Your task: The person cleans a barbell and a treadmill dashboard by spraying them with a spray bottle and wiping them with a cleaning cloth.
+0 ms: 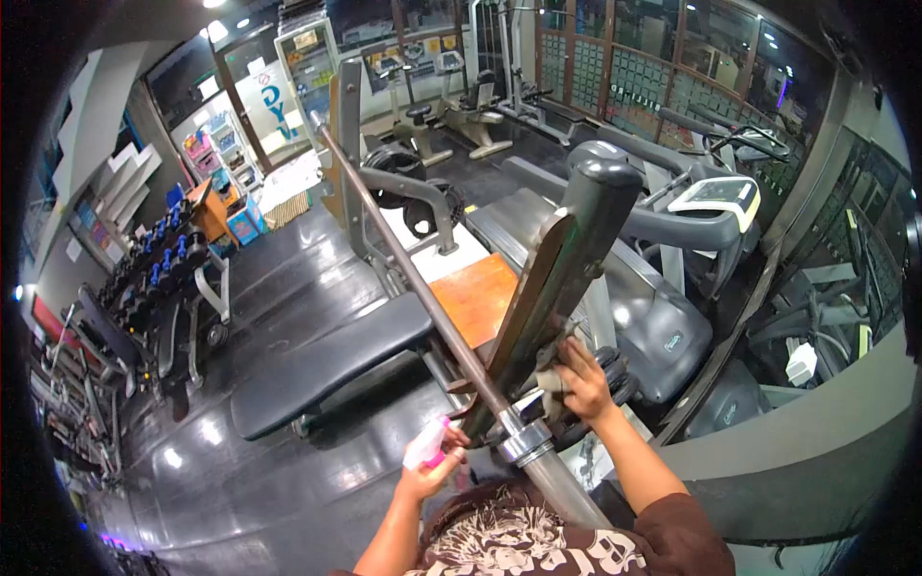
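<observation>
My left hand (444, 470) is closed around a small white and pink spray bottle (428, 442), held low beside the barbell (423, 288). With bent fingers, my right hand (584, 386) presses a greyish cloth (551, 378) to the side of the dark rack upright (567, 259); part of the cloth is hidden by the fingers. The barbell lies across the rack, and its silver collar (524, 442) is between my two hands. Beyond my left hand, a black padded bench (331, 360) stretches out under the bar.
A treadmill (663, 326) stands close on the right past the upright. Weight plates (423, 206) hang at the far upright. An orange board (475, 296) lies on the floor behind the bar. Dumbbells (168, 254) fill a rack at left.
</observation>
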`<move>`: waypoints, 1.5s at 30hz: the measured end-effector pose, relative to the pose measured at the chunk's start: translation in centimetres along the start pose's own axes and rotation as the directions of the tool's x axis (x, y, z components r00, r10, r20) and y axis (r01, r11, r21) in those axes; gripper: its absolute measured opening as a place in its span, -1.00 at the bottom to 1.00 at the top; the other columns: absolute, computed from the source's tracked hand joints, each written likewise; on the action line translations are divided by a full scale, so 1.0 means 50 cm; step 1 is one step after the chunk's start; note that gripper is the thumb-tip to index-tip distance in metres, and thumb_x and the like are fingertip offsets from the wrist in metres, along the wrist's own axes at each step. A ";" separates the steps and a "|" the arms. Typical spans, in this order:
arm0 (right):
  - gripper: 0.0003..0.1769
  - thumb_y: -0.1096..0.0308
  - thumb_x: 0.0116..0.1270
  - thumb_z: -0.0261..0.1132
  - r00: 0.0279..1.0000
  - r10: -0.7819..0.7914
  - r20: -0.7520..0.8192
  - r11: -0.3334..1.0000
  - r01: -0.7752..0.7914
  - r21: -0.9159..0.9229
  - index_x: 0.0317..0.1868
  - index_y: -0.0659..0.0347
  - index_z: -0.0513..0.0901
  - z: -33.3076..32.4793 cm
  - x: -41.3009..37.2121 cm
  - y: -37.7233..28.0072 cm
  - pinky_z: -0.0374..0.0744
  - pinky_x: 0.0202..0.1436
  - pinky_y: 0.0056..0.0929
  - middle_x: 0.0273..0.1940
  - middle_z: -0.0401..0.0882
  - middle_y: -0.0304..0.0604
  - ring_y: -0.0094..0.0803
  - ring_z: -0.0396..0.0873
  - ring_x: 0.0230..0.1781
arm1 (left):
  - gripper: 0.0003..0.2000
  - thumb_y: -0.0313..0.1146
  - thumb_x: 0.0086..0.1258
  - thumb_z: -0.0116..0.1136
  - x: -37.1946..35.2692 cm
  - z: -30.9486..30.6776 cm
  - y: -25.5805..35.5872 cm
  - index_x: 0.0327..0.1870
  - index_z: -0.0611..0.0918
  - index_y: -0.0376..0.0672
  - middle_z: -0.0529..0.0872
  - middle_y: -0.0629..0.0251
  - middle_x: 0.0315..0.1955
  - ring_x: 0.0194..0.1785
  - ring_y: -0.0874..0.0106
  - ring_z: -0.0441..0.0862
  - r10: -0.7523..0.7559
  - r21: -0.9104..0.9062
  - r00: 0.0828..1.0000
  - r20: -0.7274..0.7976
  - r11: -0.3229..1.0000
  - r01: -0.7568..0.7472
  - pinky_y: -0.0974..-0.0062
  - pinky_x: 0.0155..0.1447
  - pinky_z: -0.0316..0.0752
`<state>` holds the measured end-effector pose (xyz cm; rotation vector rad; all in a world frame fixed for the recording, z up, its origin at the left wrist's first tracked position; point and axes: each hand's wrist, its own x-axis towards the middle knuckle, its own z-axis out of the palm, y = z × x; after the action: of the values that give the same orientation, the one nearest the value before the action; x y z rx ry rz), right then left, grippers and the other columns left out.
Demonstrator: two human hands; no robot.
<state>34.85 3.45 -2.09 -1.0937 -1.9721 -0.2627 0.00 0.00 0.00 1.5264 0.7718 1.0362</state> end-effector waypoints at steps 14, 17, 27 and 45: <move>-0.37 0.65 0.02 0.21 0.899 0.106 0.424 0.955 -0.210 0.208 0.19 0.20 0.64 0.066 -0.108 -0.030 0.48 0.35 -0.10 0.23 0.59 0.01 0.04 0.54 0.22 | -0.77 -0.45 0.30 0.35 -0.113 -0.028 -0.125 -0.05 0.64 -0.24 0.70 0.31 -0.28 -0.21 0.50 0.62 -0.258 0.069 0.958 -0.125 0.961 0.267 0.45 -0.03 0.54; -0.47 0.59 0.19 0.18 0.870 0.420 0.259 0.875 -0.464 0.137 0.21 0.24 0.63 0.032 -0.123 -0.008 0.46 0.41 -0.17 0.27 0.55 0.04 0.03 0.54 0.25 | -0.79 -0.42 0.28 0.36 -0.104 -0.029 -0.133 -0.11 0.64 -0.23 0.71 0.26 -0.28 -0.21 0.46 0.63 -0.262 0.146 0.964 -0.043 0.953 0.265 0.43 -0.03 0.55; -0.55 0.42 0.51 0.09 0.443 0.884 0.152 0.090 -0.479 0.873 0.36 0.26 0.41 -0.285 0.086 -0.219 0.53 0.36 -0.13 0.28 0.53 0.03 -0.14 0.59 0.23 | -0.77 -0.40 0.29 0.36 -0.065 -0.077 -0.158 -0.09 0.62 -0.21 0.72 0.22 -0.34 -0.24 0.42 0.65 -0.363 0.239 0.914 0.180 0.918 0.317 0.40 -0.06 0.56; -0.57 0.30 0.40 0.28 -0.003 0.927 0.376 -0.066 -0.985 0.157 0.14 0.44 0.59 0.156 -0.233 -0.437 0.49 0.27 -0.28 0.08 0.70 0.10 -0.06 0.63 0.17 | -0.77 -0.49 0.24 0.29 0.009 -0.199 -0.119 -0.08 0.62 -0.21 0.71 0.08 -0.27 -0.19 0.17 0.70 -0.333 0.402 0.869 0.367 0.899 0.174 0.34 -0.03 0.56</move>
<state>16.48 -12.42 -11.31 -1.9793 -0.7121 1.0484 -8.58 5.71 -5.36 1.8164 0.8488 0.3414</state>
